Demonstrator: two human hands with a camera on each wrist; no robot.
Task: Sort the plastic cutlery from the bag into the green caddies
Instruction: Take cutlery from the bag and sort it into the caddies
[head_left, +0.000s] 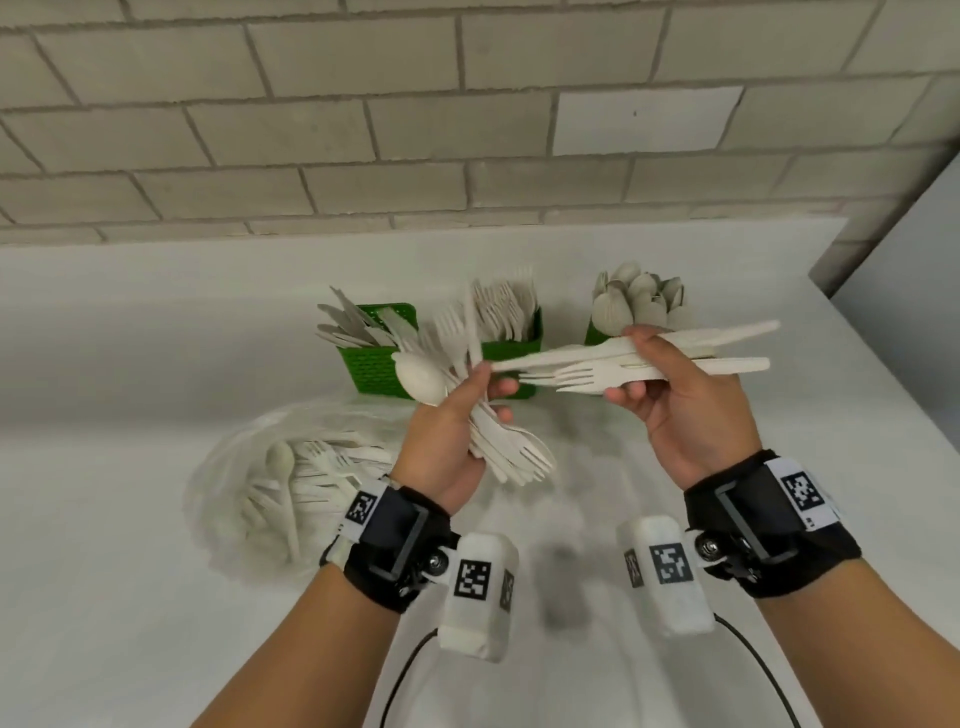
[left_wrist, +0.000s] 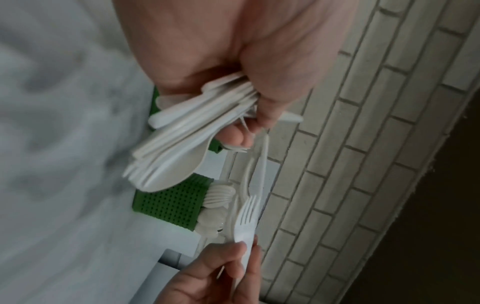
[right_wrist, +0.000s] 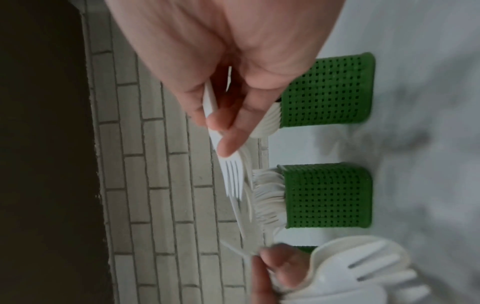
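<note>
Left hand (head_left: 447, 441) grips mixed cutlery (head_left: 498, 447); right hand (head_left: 691, 410) pinches forks (head_left: 597, 374).

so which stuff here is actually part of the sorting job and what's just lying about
Part of the job:
- mixed bundle in the left hand
- forks and knife in the right hand
- clear bag of cutlery
- knife caddy
- fork caddy
- spoon caddy

Just there:
- white counter
- brick wall
- wrist cameras' cables
</note>
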